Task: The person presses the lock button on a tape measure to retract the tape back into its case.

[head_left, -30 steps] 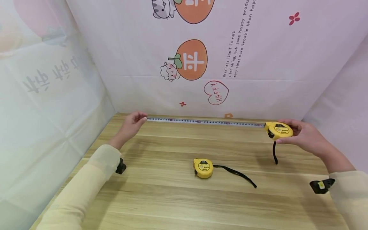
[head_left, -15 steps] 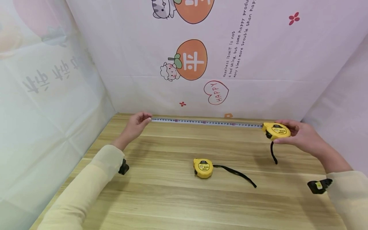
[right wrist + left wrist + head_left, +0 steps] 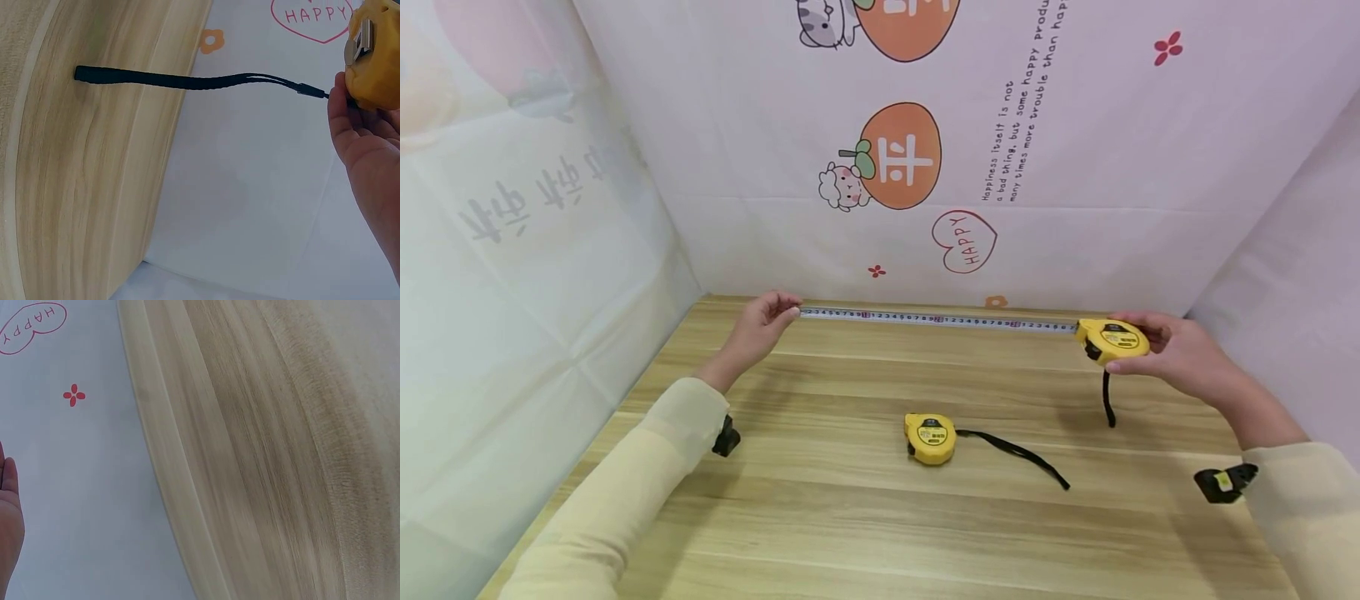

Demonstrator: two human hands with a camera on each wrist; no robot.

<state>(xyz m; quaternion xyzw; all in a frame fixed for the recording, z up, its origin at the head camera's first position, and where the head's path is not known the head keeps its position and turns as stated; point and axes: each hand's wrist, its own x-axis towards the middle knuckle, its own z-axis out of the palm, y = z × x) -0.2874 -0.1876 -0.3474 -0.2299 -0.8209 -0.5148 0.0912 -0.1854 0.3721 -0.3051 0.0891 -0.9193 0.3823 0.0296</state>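
In the head view my right hand (image 3: 1180, 354) grips a yellow tape measure (image 3: 1112, 342) at the back right. Its metal clip and the dangling black strap (image 3: 187, 81) show in the right wrist view. A pale blade (image 3: 940, 319) with printed numbers stretches leftward from the case, straight along the back edge of the table. My left hand (image 3: 760, 333) pinches the blade's free end between thumb and fingers, which hide the tip. Only a sliver of that hand shows in the left wrist view.
A second yellow tape measure (image 3: 930, 439) lies on the wooden table (image 3: 820, 517), its black strap (image 3: 1015, 452) trailing right. Printed cloth (image 3: 760, 167) hangs behind and at both sides. Each wrist wears a small black camera.
My left hand has shifted right and my right hand slightly left, bringing them closer. The stretch of blade between them is shorter. The tape measure on the table has stayed put.
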